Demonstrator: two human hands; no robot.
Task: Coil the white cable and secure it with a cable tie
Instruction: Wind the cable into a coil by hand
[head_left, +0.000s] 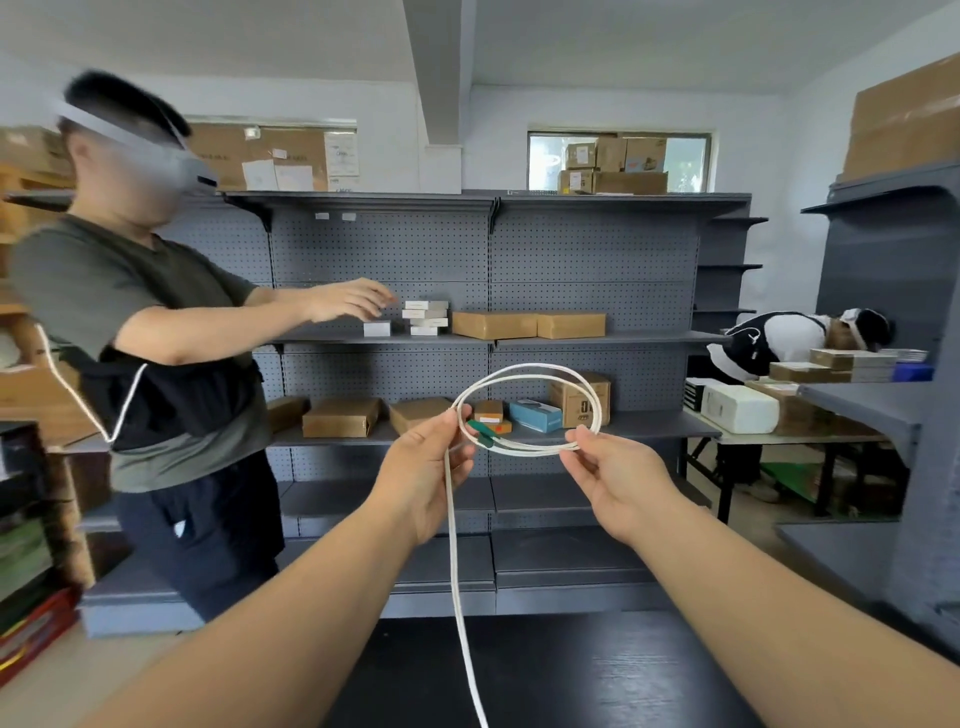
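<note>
White cable (535, 449) in loops, in the pinch of left hand (423, 473) and right hand (618, 478), hands apart; carton (582, 399) labels illegible.

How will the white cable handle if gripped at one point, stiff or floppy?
Probably floppy lengthwise: the white cable's free tail hangs straight down from the left hand. It has some spring, though: the loops hold a round arc between that and the right hand, so they'd likely splay if released. It looks light; fingertip pinches carry it.
</note>
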